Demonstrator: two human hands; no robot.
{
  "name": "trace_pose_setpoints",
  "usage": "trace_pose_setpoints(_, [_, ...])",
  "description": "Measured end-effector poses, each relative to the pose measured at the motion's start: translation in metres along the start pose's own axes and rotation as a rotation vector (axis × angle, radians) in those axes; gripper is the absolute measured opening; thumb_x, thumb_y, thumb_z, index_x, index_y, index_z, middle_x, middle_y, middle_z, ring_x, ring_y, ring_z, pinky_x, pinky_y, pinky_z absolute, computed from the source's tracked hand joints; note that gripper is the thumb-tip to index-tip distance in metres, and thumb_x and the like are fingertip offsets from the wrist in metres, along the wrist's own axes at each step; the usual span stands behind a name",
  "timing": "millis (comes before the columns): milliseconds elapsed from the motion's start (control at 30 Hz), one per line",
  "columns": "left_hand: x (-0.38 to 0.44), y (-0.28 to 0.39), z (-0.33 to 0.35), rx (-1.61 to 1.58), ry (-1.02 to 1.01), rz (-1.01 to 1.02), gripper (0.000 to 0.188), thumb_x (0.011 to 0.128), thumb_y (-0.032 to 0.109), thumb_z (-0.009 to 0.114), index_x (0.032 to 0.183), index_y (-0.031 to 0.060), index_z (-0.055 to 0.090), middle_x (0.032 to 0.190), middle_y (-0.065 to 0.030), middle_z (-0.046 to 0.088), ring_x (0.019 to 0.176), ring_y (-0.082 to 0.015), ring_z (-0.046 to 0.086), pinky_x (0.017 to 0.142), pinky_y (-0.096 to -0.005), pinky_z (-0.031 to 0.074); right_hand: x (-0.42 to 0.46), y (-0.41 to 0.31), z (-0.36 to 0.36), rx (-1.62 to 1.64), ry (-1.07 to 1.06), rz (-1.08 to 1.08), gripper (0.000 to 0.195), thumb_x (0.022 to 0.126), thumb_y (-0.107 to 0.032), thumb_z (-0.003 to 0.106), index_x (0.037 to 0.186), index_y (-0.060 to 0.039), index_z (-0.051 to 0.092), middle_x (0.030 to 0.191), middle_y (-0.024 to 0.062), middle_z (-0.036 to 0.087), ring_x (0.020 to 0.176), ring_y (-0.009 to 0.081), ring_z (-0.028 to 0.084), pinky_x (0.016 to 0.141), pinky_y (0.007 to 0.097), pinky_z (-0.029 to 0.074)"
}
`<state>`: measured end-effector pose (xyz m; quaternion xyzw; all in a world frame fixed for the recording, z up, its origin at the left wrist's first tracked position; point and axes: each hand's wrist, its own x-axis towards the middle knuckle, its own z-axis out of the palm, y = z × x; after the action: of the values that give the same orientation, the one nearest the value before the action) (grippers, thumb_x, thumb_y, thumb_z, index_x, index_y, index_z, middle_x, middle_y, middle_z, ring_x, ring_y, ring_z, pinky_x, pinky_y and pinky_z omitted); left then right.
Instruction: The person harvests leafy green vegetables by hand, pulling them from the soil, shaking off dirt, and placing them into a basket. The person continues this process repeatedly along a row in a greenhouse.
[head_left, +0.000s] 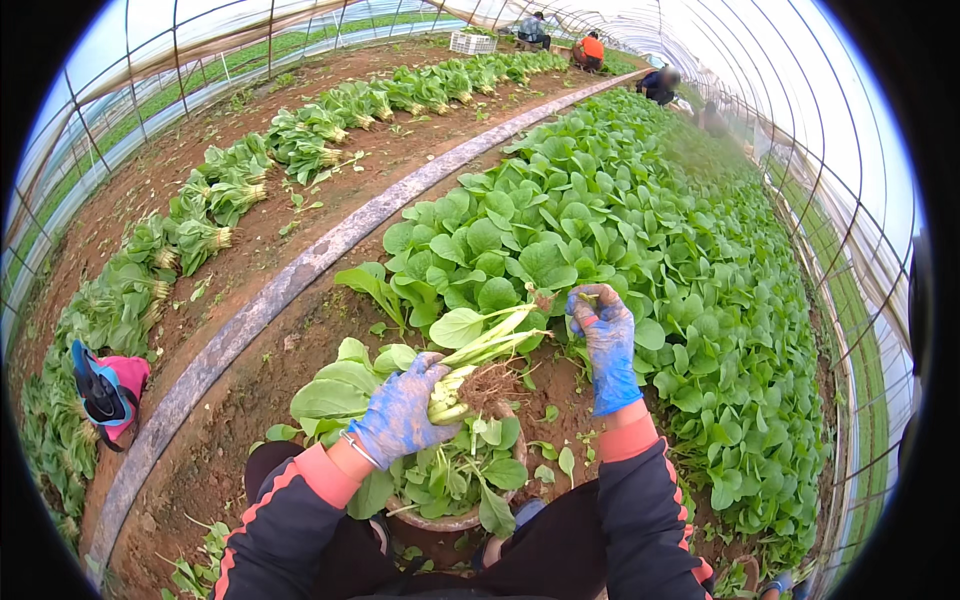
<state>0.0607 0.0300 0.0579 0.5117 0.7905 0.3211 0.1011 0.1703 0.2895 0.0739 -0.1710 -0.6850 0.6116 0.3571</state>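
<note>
My left hand (409, 412), in a soiled blue glove, grips a bunch of leafy greens (337, 390) by the stems. The leaves point left and the tangled brown roots (487, 386) point right. A few pale stems stick out above the rest, reaching towards my other hand. My right hand (604, 326), gloved the same way, is raised just right of those roots, its fingertips pinched around a small greenish-yellow plant scrap (589, 298). Between my feet, below the bunch, sits a round basin (450, 521) holding loose leaves (442, 472). The bunch hides part of its rim.
Uncut greens (600, 217) fill the bed ahead and right. A long flat hose (315, 259) runs along the soil. Beyond it lie rows of harvested bunches (240, 195) and a pink-and-blue bag (109, 390). Several people (589, 52) crouch far off, near a white crate (472, 43).
</note>
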Motion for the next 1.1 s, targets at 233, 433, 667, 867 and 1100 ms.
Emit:
trace_pose_setpoints(233, [0.001,0.002,0.000,0.116,0.008,0.025,0.069,0.062,0.035,0.077,0.118,0.0037,0.051,0.127,-0.0144,0.044,0.100,-0.0362,0.056,0.087,-0.0421,0.046,-0.013,-0.018,-0.010,-0.833,-0.189,-0.243,0.045,0.077,-0.029,0.072,0.117,-0.0131,0.060,0.111,0.0105,0.060,0.095,0.0280,0.058,0.085,0.0361,0.047])
trace_pose_setpoints(433, [-0.002,0.007,0.005,0.160,-0.153,0.045,0.069,0.061,0.033,0.075,0.119,0.0040,0.051,0.127,-0.0145,0.043,0.102,-0.0347,0.055,0.089,-0.0449,0.043,-0.014,0.008,0.008,-0.666,-0.379,-0.065,0.029,0.076,-0.024,0.074,0.099,-0.0069,0.067,0.101,0.0096,0.061,0.089,0.0214,0.059,0.080,0.0327,0.048])
trace_pose_setpoints(667, [0.000,0.000,0.005,-0.057,-0.076,0.025,0.072,0.062,0.036,0.076,0.120,0.0021,0.050,0.126,-0.0136,0.045,0.103,-0.0344,0.055,0.090,-0.0413,0.044,0.000,0.021,-0.007,0.505,-0.056,0.287,0.027,0.088,-0.010,0.060,0.113,0.0003,0.056,0.098,0.0054,0.063,0.082,0.0161,0.060,0.078,0.0271,0.049])
trace_pose_setpoints(867, [-0.004,-0.016,-0.004,-0.624,-0.026,-0.088,0.079,0.062,0.031,0.083,0.124,-0.0007,0.046,0.119,-0.0124,0.053,0.106,-0.0228,0.054,0.095,-0.0347,0.041,-0.006,0.020,-0.042,-0.816,-0.439,0.296,0.053,0.086,-0.018,0.064,0.132,-0.0056,0.042,0.119,0.0127,0.056,0.107,0.0234,0.055,0.092,0.0360,0.045])
trace_pose_setpoints(1100, [-0.002,-0.006,-0.005,-1.099,-0.233,-0.101,0.061,0.072,0.016,0.078,0.124,0.0031,0.049,0.117,-0.0055,0.056,0.105,-0.0137,0.053,0.093,-0.0307,0.042,-0.033,0.009,0.050,0.378,-0.530,0.264,0.056,0.094,-0.022,0.053,0.142,-0.0090,0.029,0.132,0.0120,0.049,0.122,0.0193,0.044,0.104,0.0330,0.032])
